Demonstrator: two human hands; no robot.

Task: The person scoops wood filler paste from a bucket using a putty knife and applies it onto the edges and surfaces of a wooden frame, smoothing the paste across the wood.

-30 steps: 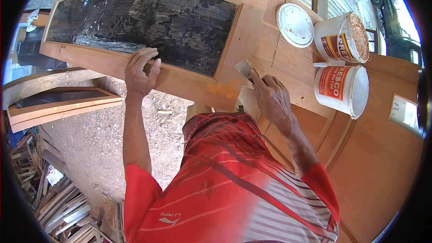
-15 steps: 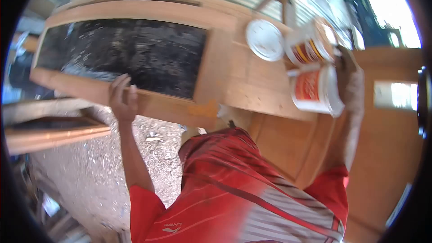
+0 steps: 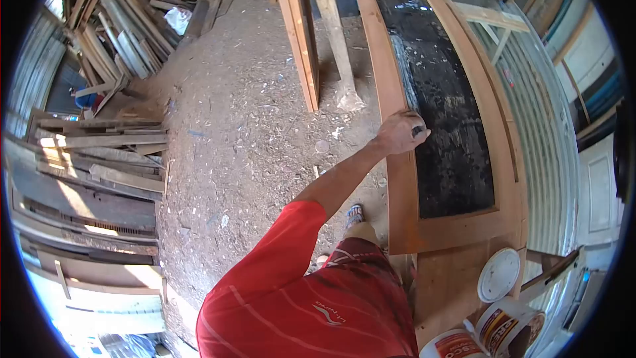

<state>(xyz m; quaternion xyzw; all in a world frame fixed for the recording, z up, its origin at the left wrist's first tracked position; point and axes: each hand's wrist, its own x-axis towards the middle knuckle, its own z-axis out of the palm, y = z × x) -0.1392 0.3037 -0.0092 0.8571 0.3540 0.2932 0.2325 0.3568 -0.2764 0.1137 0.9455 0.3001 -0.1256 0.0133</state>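
My left hand (image 3: pixel 401 132) lies on the near long rail of a wooden door panel (image 3: pixel 401 179), its fingers and thumb curled together at the edge of the black-stained inset (image 3: pixel 452 139). A dark spot shows between the fingertips; whether it is a held object is unclear. At the bottom right, a dark shape shows against the bucket with the yellow-and-red label (image 3: pixel 500 328), but my right hand and the scraper cannot be made out there. A second white bucket with a red label (image 3: pixel 450 346) stands beside it, with a round white lid (image 3: pixel 499 276) on the wood above.
Wood scraps (image 3: pixel 122 36) are heaped at the upper left, and stacked boards (image 3: pixel 99 152) line the left side. An upright wooden frame (image 3: pixel 298 33) and a post (image 3: pixel 331 26) stand near the panel's far end. Corrugated sheeting (image 3: pixel 540 139) runs along the right.
The view has swung left, so the panel now runs away from me and the buckets sit at the bottom right. My left hand's fingers have curled in; my right hand has left clear view.
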